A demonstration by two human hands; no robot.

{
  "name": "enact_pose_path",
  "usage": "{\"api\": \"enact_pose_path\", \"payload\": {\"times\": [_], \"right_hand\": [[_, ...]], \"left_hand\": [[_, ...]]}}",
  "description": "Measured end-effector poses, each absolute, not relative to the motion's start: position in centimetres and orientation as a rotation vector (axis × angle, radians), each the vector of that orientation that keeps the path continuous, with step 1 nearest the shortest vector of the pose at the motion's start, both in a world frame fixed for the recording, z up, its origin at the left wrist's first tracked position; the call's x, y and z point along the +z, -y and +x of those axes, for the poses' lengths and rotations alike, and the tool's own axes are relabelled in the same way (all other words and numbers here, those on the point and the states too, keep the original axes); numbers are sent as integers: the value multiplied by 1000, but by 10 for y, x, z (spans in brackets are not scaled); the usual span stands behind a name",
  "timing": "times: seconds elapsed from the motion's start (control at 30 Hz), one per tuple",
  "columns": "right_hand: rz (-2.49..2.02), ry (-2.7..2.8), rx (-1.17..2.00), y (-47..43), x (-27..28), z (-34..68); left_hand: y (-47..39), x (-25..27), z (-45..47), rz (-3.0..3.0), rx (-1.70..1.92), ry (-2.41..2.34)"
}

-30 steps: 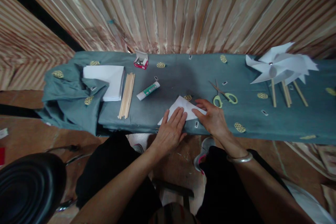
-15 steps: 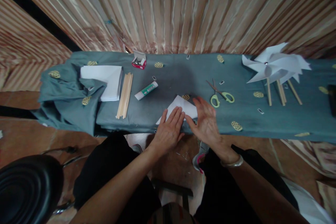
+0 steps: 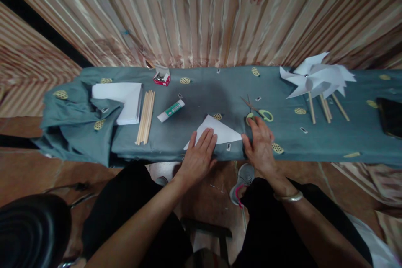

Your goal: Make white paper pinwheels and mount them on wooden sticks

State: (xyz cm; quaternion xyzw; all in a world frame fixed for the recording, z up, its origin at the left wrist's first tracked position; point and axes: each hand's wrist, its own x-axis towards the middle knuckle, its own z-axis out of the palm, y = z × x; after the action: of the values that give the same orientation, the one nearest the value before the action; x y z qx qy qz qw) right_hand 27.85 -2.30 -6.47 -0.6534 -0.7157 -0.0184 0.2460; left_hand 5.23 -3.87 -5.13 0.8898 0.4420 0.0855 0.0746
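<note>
A folded white sheet of paper (image 3: 224,130), triangular in outline, lies near the table's front edge. My left hand (image 3: 198,153) rests flat on its left part, fingers stretched out, holding it against the cloth. Beyond the paper's right corner is my right hand (image 3: 261,144), its fingers apart and nothing visibly gripped. Its fingertips reach the near handle loop of the scissors (image 3: 266,115), which have yellow-green handles and lie with blades parted. Whether the fingers touch that loop I cannot tell.
Left of the paper are a glue stick (image 3: 171,111), several wooden sticks (image 3: 145,117), a stack of white paper (image 3: 132,104) and a small red box (image 3: 162,78) of metal pieces. At right lie paper pinwheels (image 3: 317,76) on sticks and a dark phone-like object (image 3: 390,117).
My right hand has left the paper and moved right to the scissors, uncovering the paper's right corner. My left hand stays on the paper. The view has shifted slightly right.
</note>
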Motion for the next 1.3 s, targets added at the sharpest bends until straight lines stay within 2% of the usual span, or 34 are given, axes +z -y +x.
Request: {"api": "enact_pose_path", "payload": {"times": [0.13, 0.3, 0.63, 0.9, 1.13, 1.3], "right_hand": [[-1597, 2089, -113, 29, -54, 267], [-1212, 2357, 8, 42, -52, 241], [-1242, 2398, 185, 46, -52, 246], [-1217, 2381, 160, 47, -55, 245], [-1352, 2136, 127, 18, -47, 244], [-1508, 2074, 223, -10, -42, 237]], "left_hand": [[39, -51, 53, 2672, 246, -1338], [39, -51, 55, 2662, 251, -1339], [49, -53, 4, 2766, 170, -1358], [65, -52, -37, 2743, 151, -1496], [61, -47, -32, 2617, 367, -1542], [49, -40, -15, 2542, 526, -1533]]}}
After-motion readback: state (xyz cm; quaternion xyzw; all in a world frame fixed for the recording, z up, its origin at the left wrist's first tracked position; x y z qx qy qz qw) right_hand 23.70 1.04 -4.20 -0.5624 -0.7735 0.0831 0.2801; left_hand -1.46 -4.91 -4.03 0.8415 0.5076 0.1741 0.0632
